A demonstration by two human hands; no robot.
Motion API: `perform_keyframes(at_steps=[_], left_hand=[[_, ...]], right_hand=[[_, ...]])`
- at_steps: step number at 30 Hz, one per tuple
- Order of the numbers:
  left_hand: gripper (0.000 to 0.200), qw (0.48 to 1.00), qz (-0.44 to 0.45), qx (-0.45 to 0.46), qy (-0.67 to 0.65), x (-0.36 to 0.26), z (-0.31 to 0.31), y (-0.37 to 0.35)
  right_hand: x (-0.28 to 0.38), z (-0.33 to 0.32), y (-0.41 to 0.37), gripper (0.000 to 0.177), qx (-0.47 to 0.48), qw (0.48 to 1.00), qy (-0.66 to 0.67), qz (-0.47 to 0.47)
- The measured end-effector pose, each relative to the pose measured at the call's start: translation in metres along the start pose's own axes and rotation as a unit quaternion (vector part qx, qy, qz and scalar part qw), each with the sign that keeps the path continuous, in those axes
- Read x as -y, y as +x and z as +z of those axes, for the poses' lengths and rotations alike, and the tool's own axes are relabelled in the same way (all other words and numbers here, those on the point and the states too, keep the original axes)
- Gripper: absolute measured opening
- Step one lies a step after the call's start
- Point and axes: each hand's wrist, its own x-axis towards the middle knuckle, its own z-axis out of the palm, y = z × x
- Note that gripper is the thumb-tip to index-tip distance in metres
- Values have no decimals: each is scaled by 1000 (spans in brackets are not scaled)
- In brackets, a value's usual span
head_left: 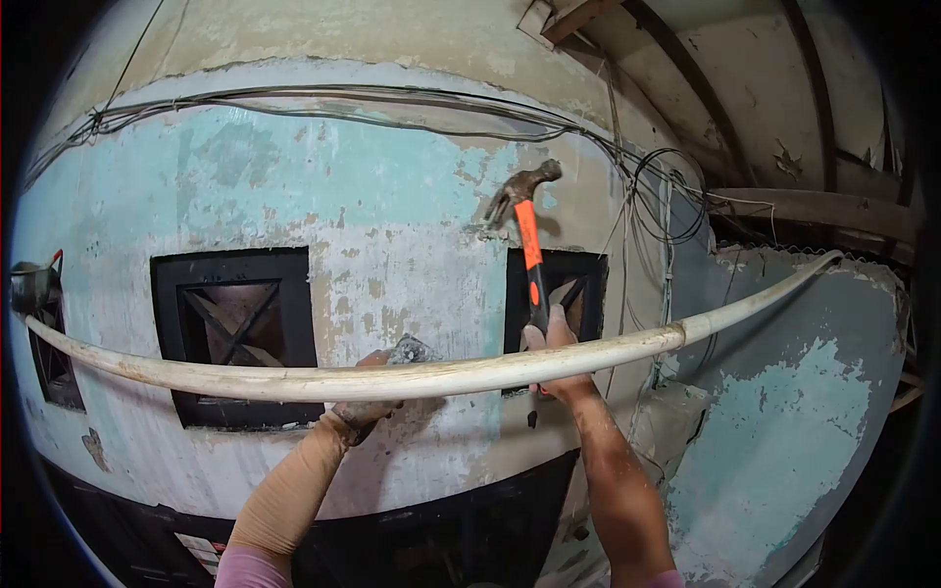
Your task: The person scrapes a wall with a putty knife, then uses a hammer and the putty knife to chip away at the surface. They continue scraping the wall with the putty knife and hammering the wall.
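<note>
My right hand is closed round the black lower grip of a claw hammer. The hammer stands nearly upright, its rusty head on top and its orange handle below, in front of the right window. My left hand, partly hidden by a long pale pole, is closed at the peeling wall. At its fingers shows a grey, plaster-crusted flat piece; its exact kind cannot be made out. The pole crosses in front of both hands.
Black-framed windows are set in the wall. Cables run above, with a coil at right. A dark bucket is at the pole's left end. A grey side wall and roof beams stand at right.
</note>
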Motion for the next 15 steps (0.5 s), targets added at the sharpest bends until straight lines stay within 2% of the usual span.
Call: perform_keyframes(at_steps=[1, 3, 4, 5, 6, 8, 9, 11, 12, 14, 15], left_hand=[[63, 996, -59, 33, -54, -19, -2, -3], [58, 994, -21, 105, 20, -9, -3, 6], [54, 993, -11, 112, 20, -7, 1, 6], [50, 993, -1, 118, 20, -6, 4, 6], [44, 995, 0, 99, -14, -36, 8, 1], [38, 977, 177, 21, 115, -37, 16, 0], [39, 898, 343, -38, 273, -12, 23, 9], [43, 894, 348, -44, 279, -13, 25, 4], [46, 974, 188, 9, 129, -44, 19, -8], [52, 994, 97, 41, 8, -53, 17, -14], [56, 983, 175, 22, 45, -39, 22, -13]], right_hand=[[7, -2, 3, 61, -3, 1000, 1, 10], [14, -3, 5, 53, -6, 1000, 2, 29], [13, -1, 5, 55, -17, 999, -14, 27], [2, 5, 11, 56, -40, 997, -62, -13], [-17, 17, 21, 57, -63, 991, -108, -52], [-16, 21, 20, 60, -70, 984, -151, -64], [8, 17, 11, 62, -56, 987, -146, -36], [21, 20, 3, 64, -27, 991, -131, -8], [21, 22, 1, 64, -12, 993, -121, -8], [16, 32, -4, 66, -12, 991, -129, -28], [14, 37, -7, 67, -12, 990, -132, -37]])
